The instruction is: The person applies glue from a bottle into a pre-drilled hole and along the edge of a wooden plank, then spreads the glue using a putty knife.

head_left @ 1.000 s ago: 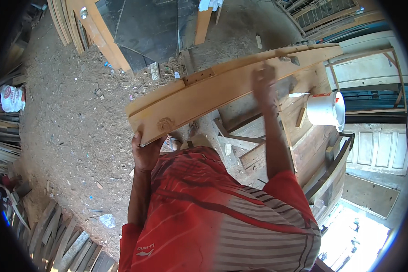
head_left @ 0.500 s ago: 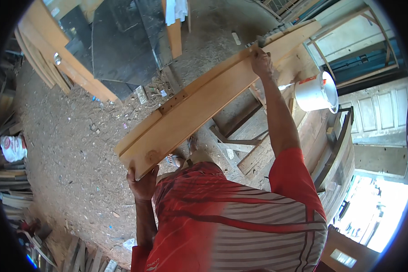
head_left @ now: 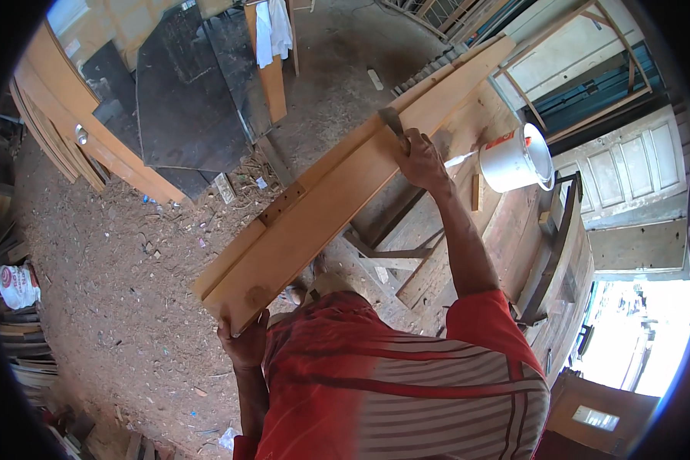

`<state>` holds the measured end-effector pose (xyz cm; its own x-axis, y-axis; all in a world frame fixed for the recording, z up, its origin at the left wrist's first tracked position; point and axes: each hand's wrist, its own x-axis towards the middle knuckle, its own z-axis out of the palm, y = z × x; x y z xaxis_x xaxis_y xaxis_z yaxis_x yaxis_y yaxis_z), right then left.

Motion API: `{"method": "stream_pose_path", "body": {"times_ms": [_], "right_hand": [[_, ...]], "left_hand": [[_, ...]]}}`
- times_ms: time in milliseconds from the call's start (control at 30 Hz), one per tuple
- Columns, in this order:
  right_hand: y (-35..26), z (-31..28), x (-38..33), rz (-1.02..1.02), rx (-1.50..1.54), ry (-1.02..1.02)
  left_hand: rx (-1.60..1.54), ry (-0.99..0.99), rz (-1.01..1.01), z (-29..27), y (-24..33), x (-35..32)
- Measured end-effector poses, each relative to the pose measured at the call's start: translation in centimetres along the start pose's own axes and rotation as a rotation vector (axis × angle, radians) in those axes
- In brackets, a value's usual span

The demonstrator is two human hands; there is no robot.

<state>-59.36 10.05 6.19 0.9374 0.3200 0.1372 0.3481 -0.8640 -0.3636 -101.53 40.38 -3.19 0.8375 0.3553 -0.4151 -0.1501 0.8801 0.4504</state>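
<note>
A long wooden board point(head_left: 322, 211) with a stepped edge runs diagonally from near my waist to the far right. Several small dark holes dot a short block point(head_left: 282, 204) along its far edge, and a round knot marks the near end. My left hand point(head_left: 243, 341) grips that near end from below, thumb and fingers on either side of the corner. Farther up the board, my right hand point(head_left: 422, 162) is closed round a scraper with a dark flat blade point(head_left: 392, 123). The blade lies over the board's far edge; its handle is mostly hidden in my fingers.
A wooden workbench point(head_left: 494, 249) stands to the right, carrying a white bucket point(head_left: 506, 165) and a small wood block point(head_left: 478, 192). Dark panels point(head_left: 188, 92) lean at the far left. Wood scraps litter the dirt floor point(head_left: 130, 299); stacked timber point(head_left: 31, 345) lines the left side.
My right hand has slid the scraper nearer to me along the board, and its blade shows more plainly. My left hand keeps its grip on the near end. The view has shifted slightly.
</note>
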Motion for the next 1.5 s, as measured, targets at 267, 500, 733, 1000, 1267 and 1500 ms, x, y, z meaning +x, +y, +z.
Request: {"method": "stream_pose_path", "body": {"times_ms": [267, 500, 733, 1000, 1267, 1500], "right_hand": [[-5.6, 0.0, -5.7, -0.229, 0.226, -0.041], [-12.4, -0.3, -11.4, -0.72, 0.252, -0.465], [-14.6, 0.8, -11.8, -0.81, 0.251, -0.508], [-17.5, 2.6, -14.3, -0.837, 0.252, -0.486], [-18.5, 3.1, -16.5, -0.791, 0.277, -0.459], [-18.8, 2.8, -17.5, -0.746, 0.303, -0.433]], "left_hand": [[0.007, -0.046, -0.028, 1.4, 0.9, -0.7], [-0.004, -0.045, -0.044, 0.5, 0.9, -0.5], [0.043, -0.076, -0.047, -0.8, 0.2, 0.1], [0.075, -0.093, -0.012, 1.1, 1.2, -0.5], [0.075, -0.087, -0.022, 0.8, 1.0, -0.3], [0.101, -0.123, -0.04, 0.3, 1.2, -0.3]]}}
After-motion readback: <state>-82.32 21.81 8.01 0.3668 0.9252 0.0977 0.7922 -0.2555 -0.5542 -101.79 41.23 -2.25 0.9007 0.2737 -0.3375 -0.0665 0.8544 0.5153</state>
